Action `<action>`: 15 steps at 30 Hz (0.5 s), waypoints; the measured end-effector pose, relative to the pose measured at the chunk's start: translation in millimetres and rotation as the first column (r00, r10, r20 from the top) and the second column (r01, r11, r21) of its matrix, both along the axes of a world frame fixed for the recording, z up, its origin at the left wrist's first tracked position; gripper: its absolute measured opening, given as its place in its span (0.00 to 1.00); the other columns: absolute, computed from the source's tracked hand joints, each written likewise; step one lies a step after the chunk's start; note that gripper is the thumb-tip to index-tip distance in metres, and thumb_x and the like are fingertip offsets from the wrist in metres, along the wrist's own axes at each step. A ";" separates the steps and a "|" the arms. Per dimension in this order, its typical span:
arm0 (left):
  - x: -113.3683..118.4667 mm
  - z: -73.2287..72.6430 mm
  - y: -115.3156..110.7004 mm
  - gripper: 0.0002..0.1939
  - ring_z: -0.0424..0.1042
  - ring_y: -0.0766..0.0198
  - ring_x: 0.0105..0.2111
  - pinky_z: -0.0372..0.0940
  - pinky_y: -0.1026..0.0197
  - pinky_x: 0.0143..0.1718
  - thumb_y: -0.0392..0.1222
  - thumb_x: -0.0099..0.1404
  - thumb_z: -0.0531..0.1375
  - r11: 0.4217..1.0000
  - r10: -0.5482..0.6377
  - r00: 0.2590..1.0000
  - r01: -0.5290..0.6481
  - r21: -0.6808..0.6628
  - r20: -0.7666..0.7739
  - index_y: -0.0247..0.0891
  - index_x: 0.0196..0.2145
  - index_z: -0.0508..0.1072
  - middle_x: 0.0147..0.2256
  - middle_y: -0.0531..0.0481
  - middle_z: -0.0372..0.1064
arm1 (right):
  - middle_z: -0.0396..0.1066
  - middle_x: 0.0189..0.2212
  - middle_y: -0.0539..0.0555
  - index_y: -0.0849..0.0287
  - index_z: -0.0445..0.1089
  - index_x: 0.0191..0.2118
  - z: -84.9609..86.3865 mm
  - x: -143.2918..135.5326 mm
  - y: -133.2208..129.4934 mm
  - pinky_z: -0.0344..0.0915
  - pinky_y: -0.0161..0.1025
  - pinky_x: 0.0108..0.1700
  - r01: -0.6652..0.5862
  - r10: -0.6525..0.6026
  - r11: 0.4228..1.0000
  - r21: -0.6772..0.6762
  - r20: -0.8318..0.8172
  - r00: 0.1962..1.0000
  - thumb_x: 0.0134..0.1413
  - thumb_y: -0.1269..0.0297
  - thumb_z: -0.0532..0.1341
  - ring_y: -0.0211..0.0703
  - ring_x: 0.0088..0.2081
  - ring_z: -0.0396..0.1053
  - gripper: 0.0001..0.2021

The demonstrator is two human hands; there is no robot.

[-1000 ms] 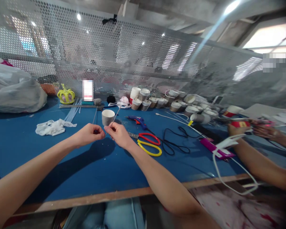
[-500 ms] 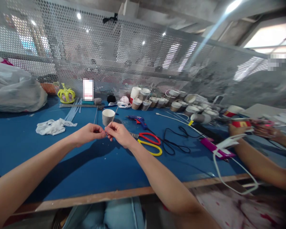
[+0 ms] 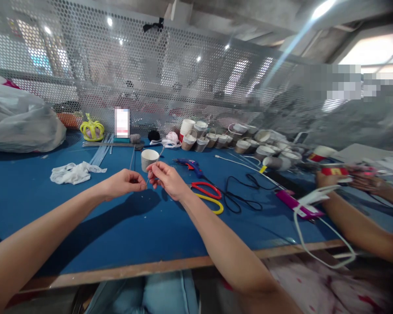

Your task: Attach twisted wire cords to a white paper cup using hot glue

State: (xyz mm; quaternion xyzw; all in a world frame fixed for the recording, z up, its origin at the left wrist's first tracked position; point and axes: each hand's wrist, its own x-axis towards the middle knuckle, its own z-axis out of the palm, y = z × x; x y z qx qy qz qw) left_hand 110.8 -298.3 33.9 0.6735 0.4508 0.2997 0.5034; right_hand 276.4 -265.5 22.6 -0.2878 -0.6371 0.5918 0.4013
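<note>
My left hand is pinched closed above the blue table, with a thin grey strand rising behind its fingers. Just to its right, my right hand pinches a thin grey strand, whose end sticks up past the fingers. A short bit of strand shows between the fingertips of both hands; whether it is all one piece I cannot tell. Right behind my right fingers stands a small grey-wrapped cup with a white inside. Scissors with red and yellow handles lie beside my right wrist, their blades hidden by it.
A blue glue gun and its black cord lie to the right. White lace and pale strips are at left. Several small covered cups line the back. A co-worker's arm reaches in at right, near a purple box.
My right hand has shifted slightly right and up, and its fingertips have parted a little from my left hand's. The left hand has hardly moved.
</note>
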 end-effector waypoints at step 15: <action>2.7 -0.6 -0.5 0.09 0.60 0.69 0.24 0.56 0.66 0.28 0.44 0.49 0.58 0.998 0.021 0.999 -0.017 0.066 -0.045 0.34 0.23 0.68 0.22 0.55 0.63 | 0.59 0.18 0.46 0.60 0.58 0.23 1.8 -3.0 -5.0 0.57 0.30 0.20 0.154 -0.171 0.976 0.151 0.110 0.979 0.44 0.52 0.58 0.30 0.19 0.58 0.16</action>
